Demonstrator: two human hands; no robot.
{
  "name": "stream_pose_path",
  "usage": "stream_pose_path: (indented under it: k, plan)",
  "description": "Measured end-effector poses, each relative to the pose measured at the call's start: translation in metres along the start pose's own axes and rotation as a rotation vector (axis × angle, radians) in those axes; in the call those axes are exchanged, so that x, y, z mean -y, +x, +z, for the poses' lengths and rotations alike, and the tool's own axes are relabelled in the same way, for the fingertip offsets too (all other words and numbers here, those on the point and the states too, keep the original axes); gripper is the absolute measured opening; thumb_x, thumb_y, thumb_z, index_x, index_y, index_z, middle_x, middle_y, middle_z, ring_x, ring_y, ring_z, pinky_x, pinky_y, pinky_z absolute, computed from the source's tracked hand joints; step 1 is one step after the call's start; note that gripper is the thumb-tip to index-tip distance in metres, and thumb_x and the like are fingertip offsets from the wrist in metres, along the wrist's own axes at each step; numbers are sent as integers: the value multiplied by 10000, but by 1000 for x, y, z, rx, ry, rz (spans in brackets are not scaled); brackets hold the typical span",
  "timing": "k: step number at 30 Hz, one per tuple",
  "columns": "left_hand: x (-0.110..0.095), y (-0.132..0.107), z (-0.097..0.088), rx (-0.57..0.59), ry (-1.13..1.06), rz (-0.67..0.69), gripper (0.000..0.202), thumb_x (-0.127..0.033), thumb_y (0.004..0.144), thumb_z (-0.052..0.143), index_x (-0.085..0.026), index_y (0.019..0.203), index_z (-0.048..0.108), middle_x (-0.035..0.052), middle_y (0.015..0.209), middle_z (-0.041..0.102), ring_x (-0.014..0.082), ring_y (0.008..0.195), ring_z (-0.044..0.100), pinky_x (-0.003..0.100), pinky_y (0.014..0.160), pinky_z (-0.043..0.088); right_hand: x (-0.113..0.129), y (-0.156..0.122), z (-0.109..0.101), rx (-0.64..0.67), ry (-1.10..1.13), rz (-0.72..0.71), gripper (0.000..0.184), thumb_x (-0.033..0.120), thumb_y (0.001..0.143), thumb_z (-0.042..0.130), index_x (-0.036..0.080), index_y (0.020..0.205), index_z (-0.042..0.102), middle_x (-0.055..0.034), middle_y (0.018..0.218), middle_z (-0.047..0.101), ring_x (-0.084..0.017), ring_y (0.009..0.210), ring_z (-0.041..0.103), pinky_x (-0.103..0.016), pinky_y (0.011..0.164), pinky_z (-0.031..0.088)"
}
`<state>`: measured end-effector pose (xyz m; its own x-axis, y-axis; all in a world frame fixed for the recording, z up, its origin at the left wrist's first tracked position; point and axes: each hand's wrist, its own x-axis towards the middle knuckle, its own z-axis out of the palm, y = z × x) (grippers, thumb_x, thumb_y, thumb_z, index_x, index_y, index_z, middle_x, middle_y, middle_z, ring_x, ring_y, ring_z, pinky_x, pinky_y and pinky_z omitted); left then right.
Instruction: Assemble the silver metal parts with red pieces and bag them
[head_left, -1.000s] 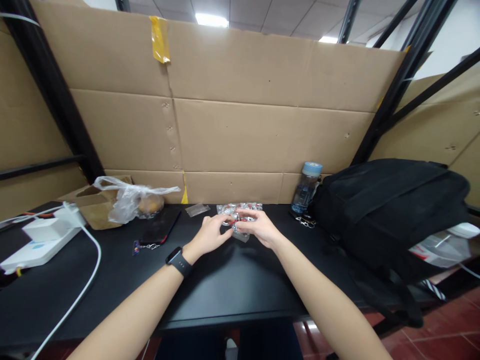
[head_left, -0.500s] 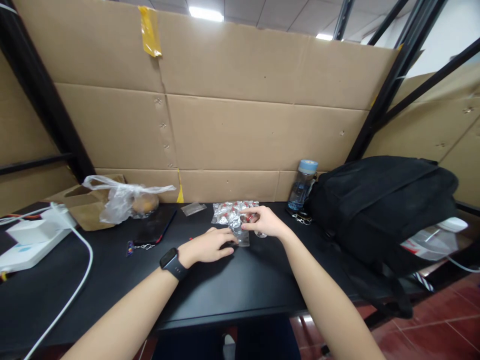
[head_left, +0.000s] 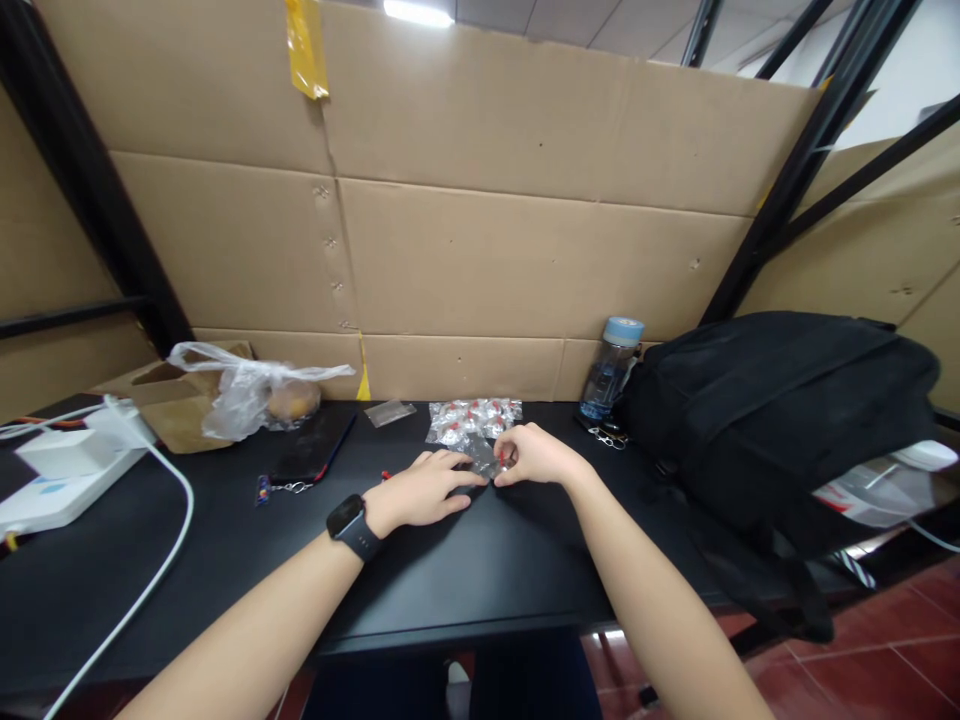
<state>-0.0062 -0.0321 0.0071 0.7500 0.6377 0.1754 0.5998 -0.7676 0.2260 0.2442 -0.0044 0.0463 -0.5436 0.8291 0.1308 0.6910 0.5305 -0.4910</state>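
Near the middle of the black table lies a small clear plastic bag (head_left: pixel 481 455). My left hand (head_left: pixel 426 490), with a dark watch on its wrist, reaches it from the left. Its fingers are stretched out and the fingertips rest at the bag's near edge, the thumb apart from them. On the bag's right side my right hand (head_left: pixel 541 456) is closed in a pinch on a small red and clear piece (head_left: pixel 507 463), mostly covered by the fingers. Just behind both hands is a group of clear packets with red pieces inside (head_left: pixel 469 415). A bit of red shows beside my left hand.
A flat clear packet (head_left: pixel 390 412) lies behind my left hand. Leftward are a dark phone (head_left: pixel 311 450), a tied plastic bag (head_left: pixel 244 395) and a white power strip (head_left: pixel 90 480) with its cable. On the right stand a blue-lidded bottle (head_left: pixel 611 370) and a black backpack (head_left: pixel 780 420).
My right hand has moved down and closer to my left hand, its fingers now pinched at the clear bag. My left fingers have straightened a little toward the right.
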Motion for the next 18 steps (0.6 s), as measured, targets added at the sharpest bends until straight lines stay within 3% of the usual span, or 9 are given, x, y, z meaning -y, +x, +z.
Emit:
stream_pose_path:
  k: [9, 15, 18]
  plan:
    - [2, 0, -2, 98, -28, -38, 460, -391, 915, 581, -426, 1372, 544, 53, 1523, 432, 336, 1386, 396, 519, 1103, 322, 0, 10, 17, -112, -54, -35, 410, 393, 547, 905, 189, 859, 735, -6, 786, 690, -148, 680, 607, -223, 614, 403]
    - [4, 0, -2, 125, -20, -43, 473, -417, 926, 560, -465, 1393, 502, 42, 1553, 387, 329, 1410, 369, 541, 1115, 304, -6, 11, 17, 38, 86, -40, 261, 232, 655, 856, 178, 878, 730, 18, 742, 659, -115, 628, 592, -198, 584, 409]
    - [4, 0, -3, 127, -25, -37, 473, -412, 924, 561, -454, 1392, 509, 47, 1558, 377, 338, 1407, 372, 546, 1112, 311, -6, 13, 23, 9, 116, -40, 230, 164, 698, 811, 178, 910, 722, 11, 773, 670, -111, 635, 597, -198, 592, 421]
